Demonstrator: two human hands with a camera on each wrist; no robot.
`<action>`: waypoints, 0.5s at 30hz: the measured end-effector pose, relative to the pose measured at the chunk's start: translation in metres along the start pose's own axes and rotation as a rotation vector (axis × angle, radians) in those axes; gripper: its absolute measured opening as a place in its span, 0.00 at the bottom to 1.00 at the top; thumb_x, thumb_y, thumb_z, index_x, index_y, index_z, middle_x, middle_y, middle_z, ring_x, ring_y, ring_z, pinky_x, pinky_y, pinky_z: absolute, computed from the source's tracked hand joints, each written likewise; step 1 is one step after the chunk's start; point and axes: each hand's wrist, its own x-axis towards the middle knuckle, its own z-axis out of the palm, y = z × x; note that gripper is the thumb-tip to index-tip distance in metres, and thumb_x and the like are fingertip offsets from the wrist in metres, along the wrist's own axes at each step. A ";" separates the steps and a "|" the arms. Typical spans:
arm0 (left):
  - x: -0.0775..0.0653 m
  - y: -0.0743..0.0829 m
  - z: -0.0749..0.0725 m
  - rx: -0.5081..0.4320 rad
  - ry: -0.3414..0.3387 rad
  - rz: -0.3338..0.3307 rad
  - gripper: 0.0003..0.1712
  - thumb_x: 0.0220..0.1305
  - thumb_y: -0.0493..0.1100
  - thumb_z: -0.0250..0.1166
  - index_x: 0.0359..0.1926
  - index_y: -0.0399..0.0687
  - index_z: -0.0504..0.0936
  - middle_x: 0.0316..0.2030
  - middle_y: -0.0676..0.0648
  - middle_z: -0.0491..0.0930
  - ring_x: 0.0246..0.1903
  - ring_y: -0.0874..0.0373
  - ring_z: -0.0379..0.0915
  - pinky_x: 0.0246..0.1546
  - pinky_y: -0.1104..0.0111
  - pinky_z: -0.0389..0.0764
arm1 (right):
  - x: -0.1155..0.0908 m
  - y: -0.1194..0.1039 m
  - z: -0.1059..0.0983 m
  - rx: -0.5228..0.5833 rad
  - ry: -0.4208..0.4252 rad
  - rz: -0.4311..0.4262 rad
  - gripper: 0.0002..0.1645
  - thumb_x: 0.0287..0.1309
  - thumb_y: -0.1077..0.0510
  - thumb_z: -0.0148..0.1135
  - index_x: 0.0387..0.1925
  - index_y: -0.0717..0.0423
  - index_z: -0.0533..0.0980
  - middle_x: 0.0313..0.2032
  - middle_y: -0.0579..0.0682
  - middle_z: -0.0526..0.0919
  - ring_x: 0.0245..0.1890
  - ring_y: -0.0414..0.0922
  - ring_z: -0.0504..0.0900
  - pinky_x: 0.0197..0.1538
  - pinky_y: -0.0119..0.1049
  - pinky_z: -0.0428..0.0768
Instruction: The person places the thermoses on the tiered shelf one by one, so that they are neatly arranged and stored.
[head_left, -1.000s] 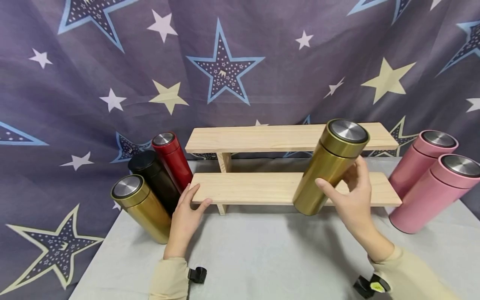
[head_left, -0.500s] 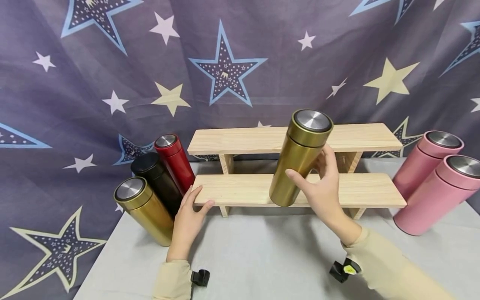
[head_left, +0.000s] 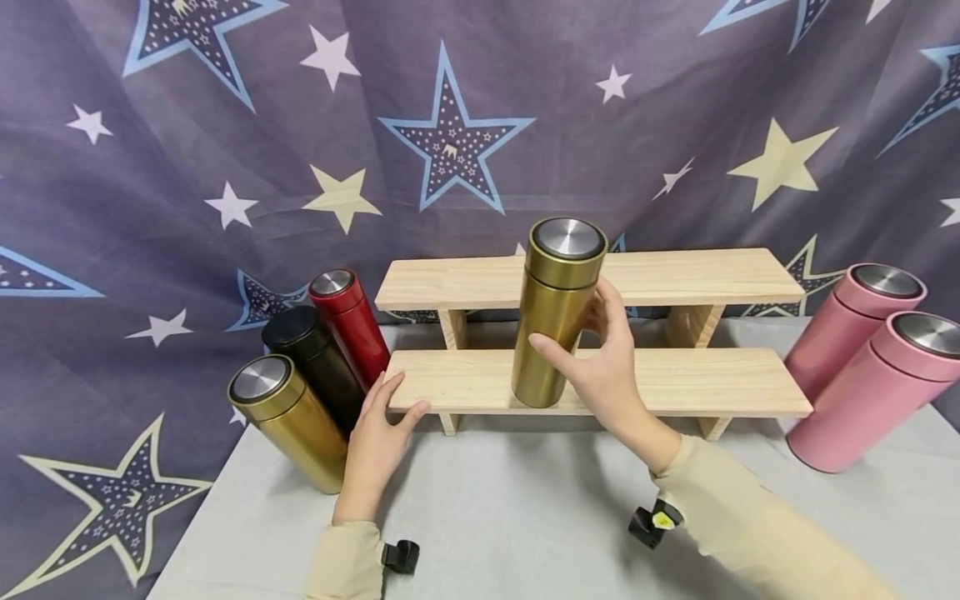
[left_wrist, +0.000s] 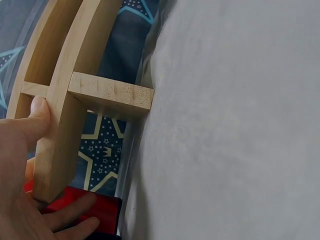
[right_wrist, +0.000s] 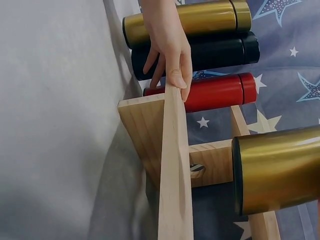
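My right hand [head_left: 600, 367] grips a gold thermos bottle [head_left: 551, 321] with a silver-topped lid, thumb in front and fingers behind. The bottle is slightly tilted over the middle of a two-tier wooden shelf [head_left: 450, 379]. In the right wrist view a gap shows between the base of this gold bottle [right_wrist: 280, 172] and the lower board [right_wrist: 175, 165]. At the shelf's left end my left hand [head_left: 378, 442] pinches the lower board. Its thumb [left_wrist: 40, 112] lies against the board in the left wrist view, while other fingers reach past the end beside a red thermos bottle [left_wrist: 95, 210].
Left of the shelf stand the red bottle [head_left: 356, 329], a black bottle [head_left: 318, 362] and a second gold bottle [head_left: 296, 425]. Two pink bottles [head_left: 817, 333] stand at the right end. The pale tablecloth [head_left: 480, 508] meets a star-patterned curtain [head_left: 570, 158] behind.
My right hand has carried the gold thermos bottle leftward from the shelf's right part to its middle, and the bottle has become more upright. My left hand keeps its place on the board.
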 end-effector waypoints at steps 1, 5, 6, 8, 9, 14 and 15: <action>0.000 0.000 0.000 0.001 -0.001 -0.001 0.42 0.62 0.64 0.66 0.72 0.56 0.67 0.75 0.44 0.55 0.70 0.40 0.57 0.64 0.42 0.61 | 0.001 0.000 0.001 -0.002 -0.003 -0.008 0.49 0.43 0.63 0.76 0.68 0.57 0.64 0.52 0.48 0.77 0.46 0.47 0.76 0.48 0.38 0.72; 0.000 0.001 -0.001 0.008 -0.002 -0.004 0.42 0.62 0.65 0.65 0.72 0.56 0.67 0.75 0.44 0.55 0.70 0.40 0.57 0.64 0.42 0.61 | 0.007 0.002 0.007 -0.014 -0.012 -0.031 0.49 0.44 0.62 0.76 0.68 0.57 0.64 0.53 0.51 0.77 0.47 0.45 0.76 0.47 0.38 0.72; -0.001 0.001 -0.001 0.009 -0.004 -0.006 0.42 0.62 0.65 0.65 0.72 0.56 0.67 0.75 0.44 0.54 0.70 0.40 0.57 0.64 0.42 0.61 | 0.009 0.002 0.009 -0.018 -0.014 -0.035 0.48 0.45 0.61 0.76 0.68 0.56 0.64 0.53 0.51 0.77 0.47 0.45 0.76 0.47 0.38 0.72; -0.001 0.002 -0.001 0.008 -0.006 -0.003 0.42 0.62 0.65 0.65 0.72 0.55 0.67 0.75 0.44 0.54 0.70 0.40 0.57 0.64 0.41 0.61 | 0.012 0.003 0.011 -0.025 -0.019 -0.038 0.48 0.46 0.60 0.76 0.69 0.55 0.64 0.53 0.51 0.77 0.47 0.44 0.76 0.47 0.37 0.72; -0.001 0.002 -0.001 0.008 -0.007 -0.002 0.42 0.62 0.65 0.65 0.73 0.55 0.66 0.75 0.43 0.54 0.70 0.39 0.57 0.64 0.41 0.61 | 0.013 0.004 0.012 -0.025 -0.019 -0.039 0.48 0.46 0.59 0.76 0.69 0.54 0.64 0.53 0.51 0.78 0.47 0.44 0.76 0.46 0.38 0.72; -0.001 0.003 -0.001 0.012 -0.016 0.001 0.43 0.62 0.66 0.64 0.73 0.54 0.66 0.75 0.43 0.53 0.70 0.40 0.56 0.64 0.41 0.60 | 0.021 0.004 0.021 -0.014 -0.018 -0.020 0.47 0.47 0.58 0.77 0.68 0.52 0.64 0.50 0.51 0.79 0.46 0.42 0.76 0.45 0.37 0.72; -0.001 0.003 -0.001 0.015 -0.017 0.000 0.43 0.63 0.66 0.64 0.73 0.54 0.66 0.76 0.43 0.53 0.70 0.39 0.56 0.64 0.41 0.60 | 0.022 0.003 0.023 -0.011 -0.018 -0.015 0.47 0.48 0.58 0.77 0.68 0.52 0.64 0.49 0.51 0.79 0.45 0.42 0.75 0.45 0.37 0.72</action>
